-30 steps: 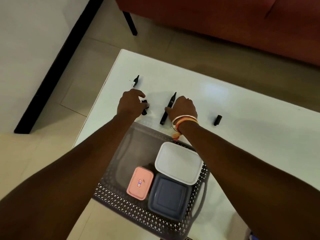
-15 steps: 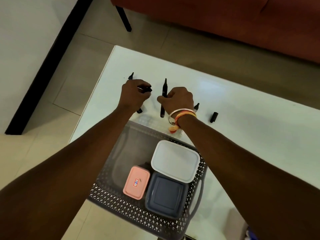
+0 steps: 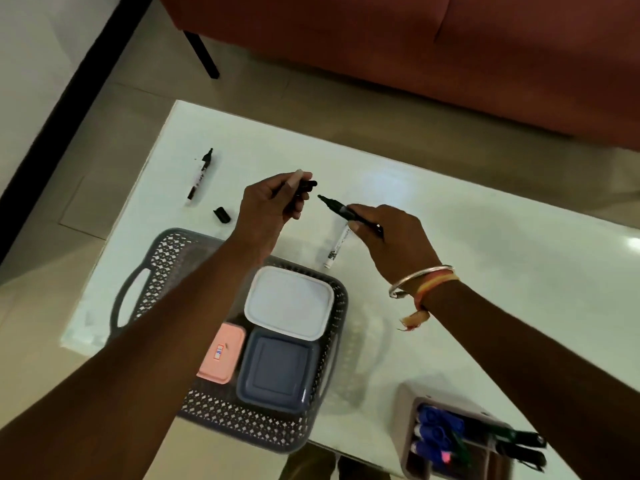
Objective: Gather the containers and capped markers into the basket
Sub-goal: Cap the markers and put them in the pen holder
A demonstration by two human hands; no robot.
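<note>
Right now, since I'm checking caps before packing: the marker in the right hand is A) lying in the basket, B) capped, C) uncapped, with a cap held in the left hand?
C: the marker in the right hand shows a bare tip, apart from the black cap the left hand pinches.

Three markers out: black marker (image 3: 334, 206) pinched in the right fingers (image 3: 374, 213), white-barrelled marker (image 3: 336, 247) flat just beneath them, far marker (image 3: 200, 174) well left of the left fingers (image 3: 288, 188). Two caps: held cap (image 3: 309, 184) in the left fingers, loose cap (image 3: 221, 215) just left of them on the bench (image 3: 485, 237). Three containers, nearer than both sets of fingers: white container (image 3: 289, 301), pink container (image 3: 221, 353), slate-blue container (image 3: 277, 368). One basket (image 3: 166, 251). One holder (image 3: 408, 400) below the right fingers, three blue-capped markers (image 3: 436, 431) inside, darker ones too blurred to count.
</note>
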